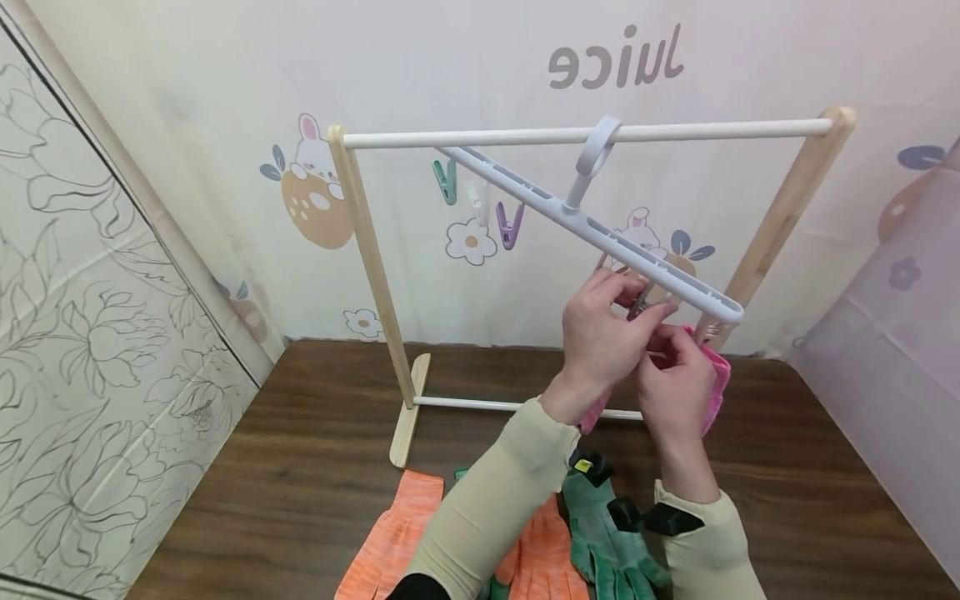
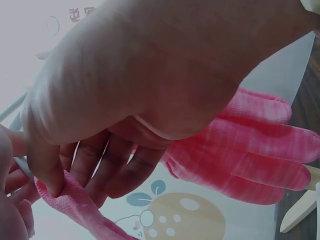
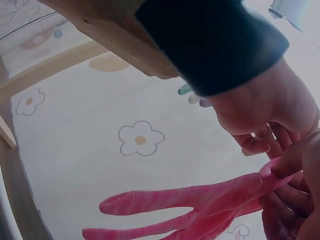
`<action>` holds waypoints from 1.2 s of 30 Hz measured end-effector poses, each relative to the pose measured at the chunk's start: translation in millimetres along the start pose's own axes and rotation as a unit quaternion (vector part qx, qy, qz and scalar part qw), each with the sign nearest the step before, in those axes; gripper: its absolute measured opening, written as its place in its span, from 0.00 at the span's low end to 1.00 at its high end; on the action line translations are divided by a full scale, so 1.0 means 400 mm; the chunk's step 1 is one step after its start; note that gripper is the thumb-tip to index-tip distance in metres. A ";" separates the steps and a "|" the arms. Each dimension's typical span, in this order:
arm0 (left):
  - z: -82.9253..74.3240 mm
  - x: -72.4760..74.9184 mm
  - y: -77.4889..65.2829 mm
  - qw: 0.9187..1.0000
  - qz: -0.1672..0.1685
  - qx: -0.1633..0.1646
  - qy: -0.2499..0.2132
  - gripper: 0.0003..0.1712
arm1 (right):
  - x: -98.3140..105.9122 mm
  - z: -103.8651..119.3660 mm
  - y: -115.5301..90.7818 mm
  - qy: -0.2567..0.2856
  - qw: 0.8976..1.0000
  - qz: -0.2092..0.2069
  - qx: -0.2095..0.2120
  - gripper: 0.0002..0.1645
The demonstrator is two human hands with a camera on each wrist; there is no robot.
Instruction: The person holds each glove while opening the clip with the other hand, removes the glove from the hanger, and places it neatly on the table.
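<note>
A pink knit glove (image 1: 718,392) hangs below the near end of a white hanger (image 1: 540,200), its cuff between both hands. My left hand (image 1: 603,333) pinches the cuff; in the left wrist view the thumb presses into the pink fabric (image 2: 75,200). My right hand (image 1: 678,387) grips the cuff close beside it, as the right wrist view also shows with the glove's fingers (image 3: 150,201) dangling. A greyish clothespin (image 1: 642,302) shows at the left fingertips, partly hidden. Whether either hand squeezes it, I cannot tell.
The hanger hooks over the white rail of a wooden rack (image 1: 360,250). Green (image 1: 446,182), white (image 1: 477,202) and purple (image 1: 510,225) clothespins hang beneath its far half. Orange gloves (image 1: 401,525) and green gloves (image 1: 611,533) lie on the brown table (image 1: 262,500) under the forearms.
</note>
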State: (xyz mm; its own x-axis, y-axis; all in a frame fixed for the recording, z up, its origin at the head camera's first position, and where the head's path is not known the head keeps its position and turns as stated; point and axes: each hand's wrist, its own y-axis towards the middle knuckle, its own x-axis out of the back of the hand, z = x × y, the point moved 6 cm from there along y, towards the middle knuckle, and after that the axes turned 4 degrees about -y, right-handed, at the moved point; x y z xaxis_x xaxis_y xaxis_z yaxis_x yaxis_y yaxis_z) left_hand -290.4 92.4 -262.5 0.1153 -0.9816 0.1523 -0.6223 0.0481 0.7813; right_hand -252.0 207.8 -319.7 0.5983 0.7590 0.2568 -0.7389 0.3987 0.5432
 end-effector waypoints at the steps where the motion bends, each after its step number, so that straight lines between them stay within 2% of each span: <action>1: 0.000 0.001 0.001 1.000 0.002 -0.001 0.000 0.16 | -0.001 0.000 0.000 0.000 1.000 0.002 0.002 0.13; 9: 0.000 0.006 0.005 1.000 0.009 -0.005 0.000 0.16 | -0.008 -0.006 0.000 0.001 1.000 0.023 0.000 0.13; 16: 0.003 0.007 0.004 1.000 0.003 -0.007 -0.003 0.15 | -0.013 -0.014 0.000 -0.027 0.999 0.040 -0.001 0.13; 23: 0.011 0.006 0.004 1.000 0.008 -0.012 0.017 0.14 | -0.018 -0.014 0.000 -0.030 0.999 0.037 0.013 0.10; 36: 0.011 0.015 0.006 0.999 0.021 -0.021 0.014 0.18 | -0.001 -0.028 0.013 -0.038 0.998 0.049 0.010 0.13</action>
State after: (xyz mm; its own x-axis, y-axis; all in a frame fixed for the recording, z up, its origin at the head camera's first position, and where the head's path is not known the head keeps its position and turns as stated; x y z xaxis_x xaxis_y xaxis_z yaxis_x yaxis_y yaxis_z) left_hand -294.7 86.0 -262.5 0.1127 -0.9729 0.2021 -0.5945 0.0969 0.7982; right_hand -259.6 215.4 -326.0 0.5466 0.7517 0.3690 -0.7887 0.3141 0.5285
